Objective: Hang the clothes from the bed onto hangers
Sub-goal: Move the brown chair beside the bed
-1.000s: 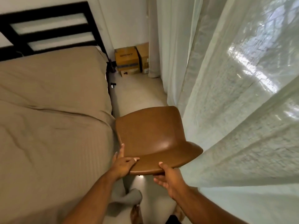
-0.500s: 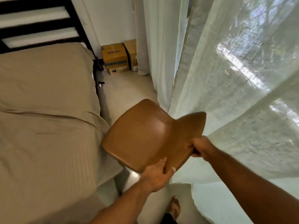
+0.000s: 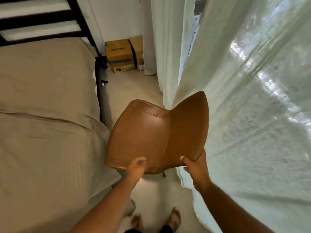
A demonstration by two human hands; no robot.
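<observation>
A brown leather chair [image 3: 154,137] stands in the narrow gap between the bed [image 3: 47,115] and the curtain. My left hand [image 3: 136,169] grips the near edge of its seat from below, fingers curled over the rim. My right hand [image 3: 195,167] grips the near corner of the chair's backrest, thumb on top. The bed is covered with a tan striped sheet; no clothes or hangers show in this view.
A sheer white curtain [image 3: 244,115] hangs close on the right and brushes the chair. Cardboard boxes [image 3: 120,54] sit on the floor at the far wall. The black bed frame [image 3: 80,26] rises at the back left. My bare feet [image 3: 156,219] stand on the pale floor.
The chair has turned, its backrest now toward the curtain, and shifted nearer me. My right hand slid from the backrest's far edge to its near corner; my left hand stayed on the seat edge.
</observation>
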